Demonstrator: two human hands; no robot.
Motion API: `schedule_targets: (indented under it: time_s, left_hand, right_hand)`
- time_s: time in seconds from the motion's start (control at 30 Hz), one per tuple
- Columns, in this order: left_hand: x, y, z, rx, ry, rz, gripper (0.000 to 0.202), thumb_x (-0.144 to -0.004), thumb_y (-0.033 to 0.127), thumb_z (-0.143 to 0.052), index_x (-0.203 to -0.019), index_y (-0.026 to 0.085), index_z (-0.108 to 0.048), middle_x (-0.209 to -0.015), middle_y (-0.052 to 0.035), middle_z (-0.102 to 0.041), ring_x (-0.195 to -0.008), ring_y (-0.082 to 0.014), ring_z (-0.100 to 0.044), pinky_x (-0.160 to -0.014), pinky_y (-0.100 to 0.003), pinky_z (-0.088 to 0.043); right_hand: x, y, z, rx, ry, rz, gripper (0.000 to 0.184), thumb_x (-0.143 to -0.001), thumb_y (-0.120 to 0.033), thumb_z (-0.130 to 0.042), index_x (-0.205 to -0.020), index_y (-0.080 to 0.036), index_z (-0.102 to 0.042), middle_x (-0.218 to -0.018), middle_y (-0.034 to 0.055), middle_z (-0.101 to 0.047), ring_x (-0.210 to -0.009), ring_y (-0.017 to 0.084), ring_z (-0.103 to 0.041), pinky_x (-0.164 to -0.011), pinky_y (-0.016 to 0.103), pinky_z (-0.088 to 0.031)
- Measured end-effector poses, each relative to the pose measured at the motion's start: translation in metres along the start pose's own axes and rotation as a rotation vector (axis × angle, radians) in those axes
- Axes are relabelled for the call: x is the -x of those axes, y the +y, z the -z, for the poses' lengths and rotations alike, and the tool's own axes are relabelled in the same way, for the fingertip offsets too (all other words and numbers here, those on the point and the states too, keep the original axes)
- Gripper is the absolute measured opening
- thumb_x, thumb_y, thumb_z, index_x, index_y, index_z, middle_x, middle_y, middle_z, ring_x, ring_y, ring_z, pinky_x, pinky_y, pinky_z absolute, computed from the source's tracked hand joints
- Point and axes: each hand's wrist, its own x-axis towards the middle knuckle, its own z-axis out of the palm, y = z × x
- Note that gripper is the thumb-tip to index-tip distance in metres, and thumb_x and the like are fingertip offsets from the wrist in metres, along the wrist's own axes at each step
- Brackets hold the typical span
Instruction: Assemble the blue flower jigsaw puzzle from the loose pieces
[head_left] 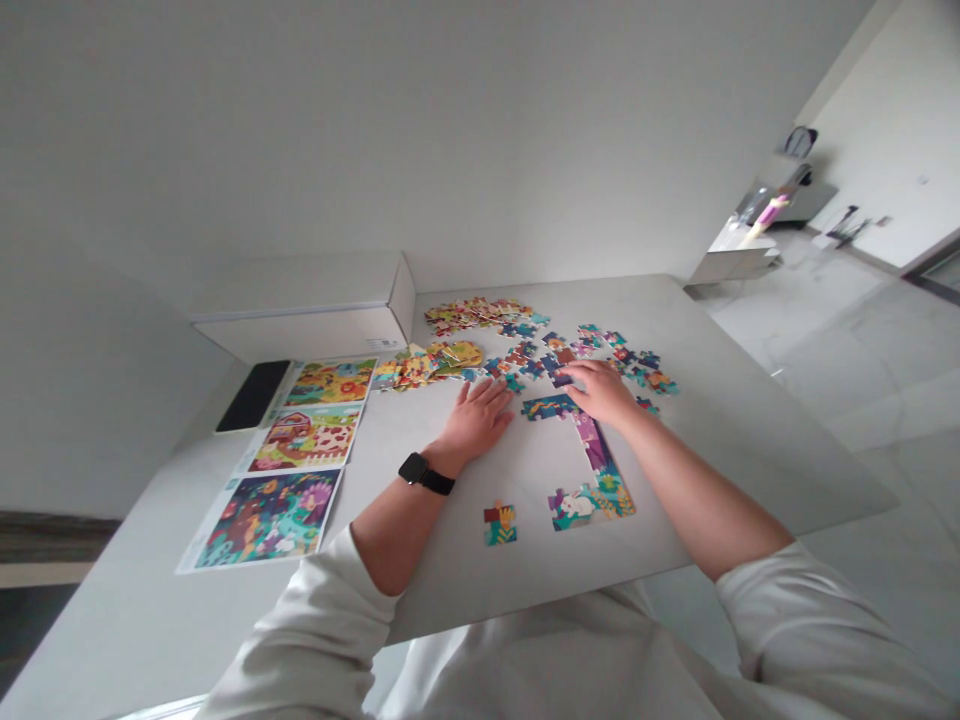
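My left hand point(474, 420) lies flat on the table, fingers spread, its tips beside a teal jigsaw piece point(514, 383) at the near edge of the loose heap. My right hand point(600, 390) is over the top right corner of a partly joined jigsaw border point(592, 445). Its fingers are stretched out and slightly bent, with the tips on or just over dark blue pieces point(553, 372). The border runs along the top, right side and bottom right, with a white rabbit in its lower part. A small joined corner section point(500, 524) lies separately to the left.
Mixed blue and purple pieces point(525, 350) and yellow-red piles point(472, 315) spread across the back. Three printed pictures point(304, 440) lie at left, beside a black phone point(255, 396). A white box point(300, 325) stands against the wall. The table's front edge point(540, 603) is near my body.
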Motion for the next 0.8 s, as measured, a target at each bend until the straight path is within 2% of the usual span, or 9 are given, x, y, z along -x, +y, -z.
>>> schedule_targets:
  time_s: [0.2, 0.5, 0.67, 0.8]
  left_hand:
    - [-0.003, 0.001, 0.002, -0.011, 0.001, -0.001, 0.05, -0.111, 0.041, -0.048, -0.157, 0.03, -0.063, -0.172, -0.0057, -0.051, -0.163, -0.0329, -0.042, -0.139, -0.063, -0.023]
    - [-0.004, -0.004, -0.002, -0.034, 0.03, 0.01, 0.048, -0.111, 0.044, -0.052, -0.155, 0.031, -0.065, -0.171, -0.0097, -0.052, -0.163, -0.0354, -0.041, -0.138, -0.066, -0.023]
    - [-0.004, -0.007, -0.004, -0.017, 0.036, 0.003, 0.047, -0.111, 0.044, -0.053, -0.154, 0.032, -0.066, -0.171, -0.0092, -0.052, -0.163, -0.0351, -0.041, -0.138, -0.066, -0.021]
    - [-0.005, -0.007, -0.006, -0.002, 0.044, -0.001, 0.046, -0.11, 0.044, -0.054, -0.152, 0.032, -0.066, -0.171, -0.0092, -0.052, -0.163, -0.0346, -0.042, -0.138, -0.066, -0.021]
  right_hand:
    - [-0.032, -0.003, 0.005, 0.033, -0.048, -0.002, 0.036, -0.102, -0.031, -0.067, -0.135, -0.024, -0.079, -0.146, 0.0109, -0.074, -0.137, 0.031, -0.066, -0.124, 0.051, -0.047]
    - [-0.078, -0.024, -0.028, 0.123, -0.123, 0.094, 0.042, -0.105, -0.034, -0.067, -0.146, -0.026, -0.074, -0.155, 0.013, -0.068, -0.144, 0.035, -0.061, -0.125, 0.054, -0.046]
    - [-0.082, -0.024, -0.039, 0.108, -0.141, 0.083, 0.039, -0.104, -0.037, -0.07, -0.141, -0.03, -0.077, -0.153, 0.011, -0.07, -0.143, 0.033, -0.063, -0.126, 0.055, -0.045]
    - [-0.075, -0.018, -0.033, -0.019, -0.16, 0.229, 0.034, -0.101, -0.033, -0.073, -0.135, -0.03, -0.08, -0.152, 0.0083, -0.071, -0.143, 0.029, -0.064, -0.128, 0.052, -0.043]
